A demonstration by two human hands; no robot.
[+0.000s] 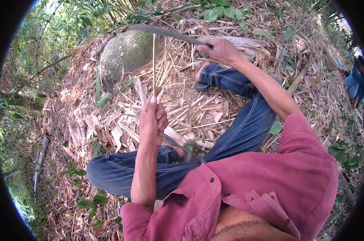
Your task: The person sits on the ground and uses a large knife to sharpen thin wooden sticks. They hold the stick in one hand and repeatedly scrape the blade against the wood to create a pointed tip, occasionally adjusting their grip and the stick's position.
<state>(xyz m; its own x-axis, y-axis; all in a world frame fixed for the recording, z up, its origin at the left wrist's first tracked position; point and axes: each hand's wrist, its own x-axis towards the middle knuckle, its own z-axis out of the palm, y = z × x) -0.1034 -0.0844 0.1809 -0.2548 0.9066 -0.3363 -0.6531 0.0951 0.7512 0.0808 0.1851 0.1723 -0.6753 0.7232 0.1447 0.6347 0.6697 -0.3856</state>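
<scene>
My left hand (153, 122) is closed around the lower end of a thin, pale stick (154, 66), which stands nearly upright above the fist. My right hand (221, 52) grips a long dark machete (168, 33) by its handle end, which the fingers mostly hide. Its blade reaches leftward, across the top of the stick; whether the edge touches it I cannot tell. Pale thin shavings (172, 64) lie heaped below the blade, between my feet and a mossy boulder (130, 52).
My legs in blue jeans (238, 128) are bent on either side of the litter. Dry bamboo leaves and husks (89, 124) cover the ground. A cut pole (297, 81) lies at the right. Blue clothing (356, 82) shows at the far right rim. Green plants (226, 14) grow at the back.
</scene>
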